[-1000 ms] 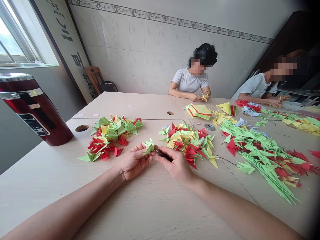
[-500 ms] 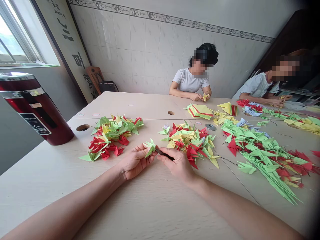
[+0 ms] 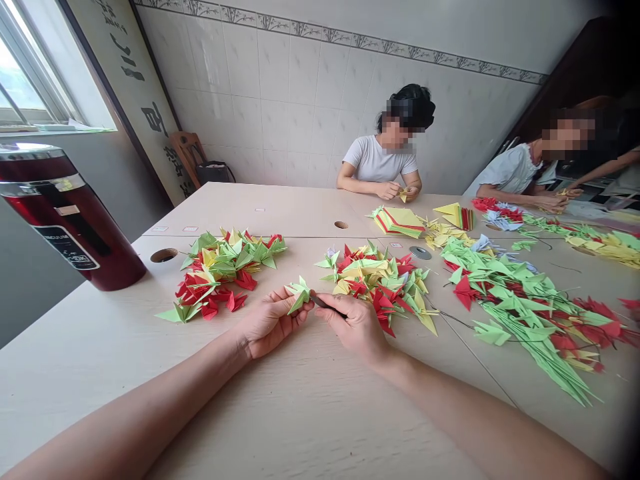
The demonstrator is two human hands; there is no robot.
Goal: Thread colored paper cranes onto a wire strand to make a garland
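A small light-green folded paper piece (image 3: 299, 295) is pinched in my left hand (image 3: 273, 325) over the middle of the table. My right hand (image 3: 356, 327) is closed on a dark, slim tool (image 3: 327, 307), whose tip meets the green piece. What the tool is, I cannot make out. To the left lies a pile of red, green and yellow folded paper pieces (image 3: 210, 270). Just beyond my right hand is another mixed pile (image 3: 375, 277).
A dark red flask (image 3: 75, 220) stands at the left on the table (image 3: 240, 413). Strung green and red paper pieces (image 3: 520, 293) lie at the right, paper sheets (image 3: 399, 221) farther back. Two people sit across, and another person's arm (image 3: 607, 167) shows at far right.
The seated person in the middle has lowered the yellow paper slightly. Another person's arm has come into view at the far right. My hands hold nearly the same pose.
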